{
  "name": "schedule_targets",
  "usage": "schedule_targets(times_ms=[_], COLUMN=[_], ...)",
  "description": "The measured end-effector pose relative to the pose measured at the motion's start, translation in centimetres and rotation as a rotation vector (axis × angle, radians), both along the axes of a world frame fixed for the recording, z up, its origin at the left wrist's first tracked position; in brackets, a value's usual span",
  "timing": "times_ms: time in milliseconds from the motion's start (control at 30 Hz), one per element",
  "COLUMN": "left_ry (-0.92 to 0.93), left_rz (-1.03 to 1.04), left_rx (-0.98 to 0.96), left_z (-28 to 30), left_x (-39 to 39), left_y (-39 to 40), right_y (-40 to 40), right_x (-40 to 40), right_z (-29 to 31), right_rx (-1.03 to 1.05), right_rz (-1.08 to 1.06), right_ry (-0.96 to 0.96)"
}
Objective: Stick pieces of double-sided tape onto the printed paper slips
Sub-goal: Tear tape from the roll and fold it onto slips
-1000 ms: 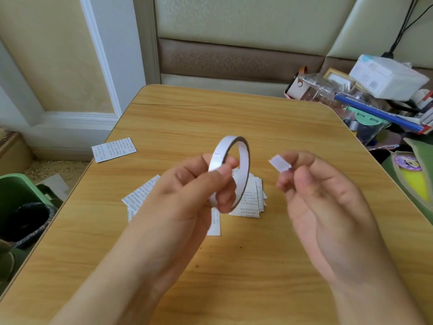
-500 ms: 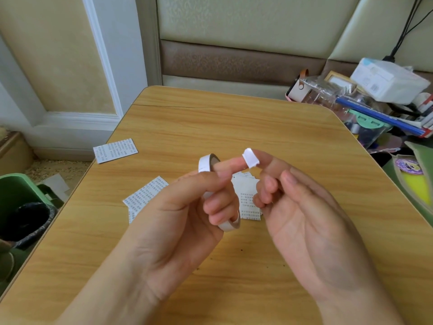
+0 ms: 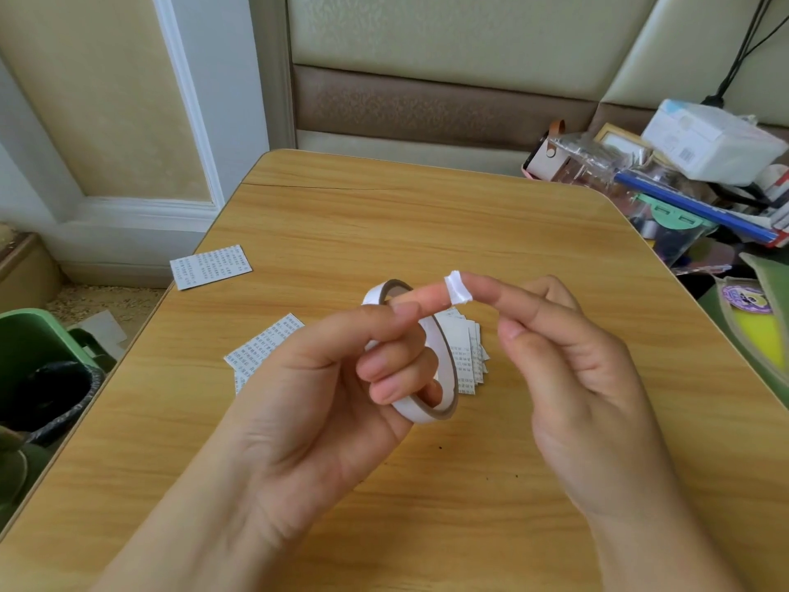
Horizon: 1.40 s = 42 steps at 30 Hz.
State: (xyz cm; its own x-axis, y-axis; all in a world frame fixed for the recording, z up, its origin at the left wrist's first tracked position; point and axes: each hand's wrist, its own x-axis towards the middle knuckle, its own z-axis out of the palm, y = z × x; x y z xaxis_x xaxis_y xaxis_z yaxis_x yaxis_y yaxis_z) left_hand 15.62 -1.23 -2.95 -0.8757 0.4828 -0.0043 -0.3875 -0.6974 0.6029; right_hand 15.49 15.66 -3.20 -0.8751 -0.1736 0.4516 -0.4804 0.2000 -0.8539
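Note:
My left hand (image 3: 324, 378) grips a white roll of double-sided tape (image 3: 431, 403) above the wooden table (image 3: 384, 224); its curled fingers pass through the ring. Its index finger points right with a small torn tape piece (image 3: 457, 288) stuck over the tip. My right hand (image 3: 572, 378) touches that piece with its index fingertip, while its thumb stays apart below it. A pile of printed paper slips (image 3: 467, 356) lies on the table behind the roll. More slips (image 3: 264, 341) fan out to the left, partly hidden by my left hand.
One printed slip (image 3: 211, 267) lies at the table's left edge. A green bin (image 3: 38, 348) with a dark liner stands on the floor to the left. Boxes, bags and stationery clutter (image 3: 691, 177) crowd the right side beyond the table.
My right hand carried the torn tape piece leftward to my left index fingertip, where it now sticks. The right thumb has let go. The roll has turned in my left hand.

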Motion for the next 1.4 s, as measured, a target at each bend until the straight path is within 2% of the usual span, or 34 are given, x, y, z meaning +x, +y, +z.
schedule_targets(times_ms=[300,467,767,900,967,1133,1400], left_ry=[-0.066,-0.024,-0.025,0.01,0.062,0.15,0.399], left_rz=[-0.006,-0.035,0.037,0.098,0.124,0.176,0.191], left_rx=[-0.006,-0.011,-0.014,0.019,-0.039,-0.206,-0.473], left_z=[-0.2,0.1,0.2,0.6,0.9,1.0,1.1], left_x=[-0.1,-0.2,-0.2,0.0,0.1,0.4,0.6], left_y=[0.1,0.1,0.1,0.0,-0.1,0.3,0.9], right_y=[0.6,0.8,0.6,1.3,1.5,0.5,-0.6], right_x=[-0.2,-0.3,-0.3,-0.8,-0.8,0.7,1.3], right_z=[-0.1,-0.3,-0.2,-1.2,-1.1,1.2,1.4], right_rx=[0.2,0.276,0.323,0.422,0.395,0.274,0.279], right_rz=[-0.121,-0.172,-0.203,-0.329,-0.386,-0.454,-0.484], right_ry=[0.144,0.192,0.209,0.097,0.072,0.226,0.225])
